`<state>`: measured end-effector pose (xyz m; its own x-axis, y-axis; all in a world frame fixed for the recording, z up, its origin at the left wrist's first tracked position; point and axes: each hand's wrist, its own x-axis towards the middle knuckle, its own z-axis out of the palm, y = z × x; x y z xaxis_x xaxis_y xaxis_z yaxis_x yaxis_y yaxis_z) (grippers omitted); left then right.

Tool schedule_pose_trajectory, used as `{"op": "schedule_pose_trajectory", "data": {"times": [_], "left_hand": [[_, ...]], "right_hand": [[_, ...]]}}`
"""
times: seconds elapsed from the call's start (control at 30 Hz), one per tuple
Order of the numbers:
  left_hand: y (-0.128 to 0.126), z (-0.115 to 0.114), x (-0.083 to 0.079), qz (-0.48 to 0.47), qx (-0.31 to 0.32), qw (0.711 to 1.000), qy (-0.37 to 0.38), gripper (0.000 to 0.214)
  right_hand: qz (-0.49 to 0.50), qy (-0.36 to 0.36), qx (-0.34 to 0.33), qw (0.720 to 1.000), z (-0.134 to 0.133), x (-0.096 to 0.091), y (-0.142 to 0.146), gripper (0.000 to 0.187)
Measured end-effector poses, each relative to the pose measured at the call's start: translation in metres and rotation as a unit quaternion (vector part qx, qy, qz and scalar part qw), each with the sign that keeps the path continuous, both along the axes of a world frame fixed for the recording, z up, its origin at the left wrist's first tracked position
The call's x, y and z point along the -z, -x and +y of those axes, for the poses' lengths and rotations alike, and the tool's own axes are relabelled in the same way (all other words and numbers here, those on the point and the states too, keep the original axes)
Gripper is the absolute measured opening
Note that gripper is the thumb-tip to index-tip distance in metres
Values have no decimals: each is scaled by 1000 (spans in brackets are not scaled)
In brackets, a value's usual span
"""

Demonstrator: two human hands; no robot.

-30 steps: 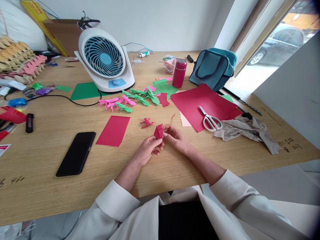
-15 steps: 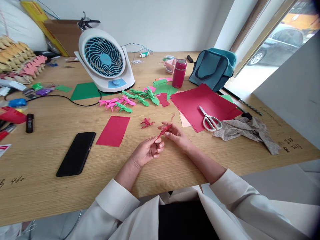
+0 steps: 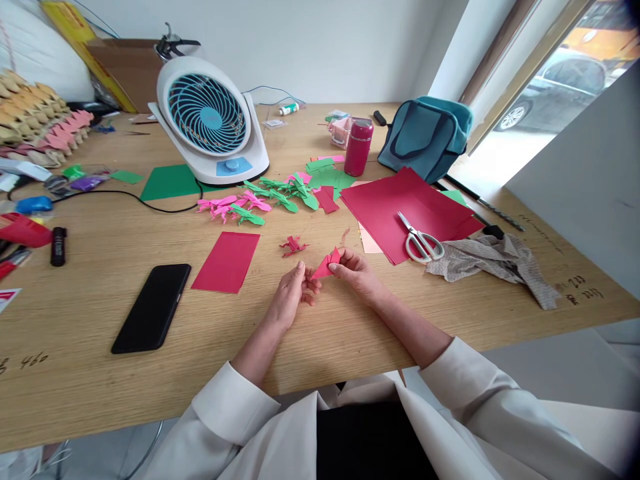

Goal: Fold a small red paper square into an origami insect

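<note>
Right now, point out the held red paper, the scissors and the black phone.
Held red paper (image 3: 326, 266): head view, middle of its folded face.
Scissors (image 3: 414, 233): head view, where blades meet handles.
Black phone (image 3: 151, 308): head view, middle of its dark upward face.

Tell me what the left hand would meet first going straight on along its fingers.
Most likely the folded red paper held by the right hand. The left hand points its fingers towards it, perhaps even touching; the depth is unclear.
</note>
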<state>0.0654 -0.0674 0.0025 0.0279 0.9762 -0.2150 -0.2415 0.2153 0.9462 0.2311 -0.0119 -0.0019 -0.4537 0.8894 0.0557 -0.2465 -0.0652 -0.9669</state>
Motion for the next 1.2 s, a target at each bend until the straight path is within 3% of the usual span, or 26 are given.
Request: {"op": "schedule_pose_trajectory", "data": {"times": [0.13,0.37,1.0,1.2], "left_hand": [[-1,-1,-4,152,-42,982,-108,47],[-2,0,0,227,-46,957,-174,20],[-1,-1,-2,325,-61,920,-209,14],[1,0,3,343,-70,911,-218,10]], "right_hand": [[8,2,-27,1000,-2,0,2,41],[16,-36,-47,998,-4,12,7,41],[-89,-125,-32,988,-5,12,2,24],[-143,-209,-16,967,-4,2,-2,11]]}}
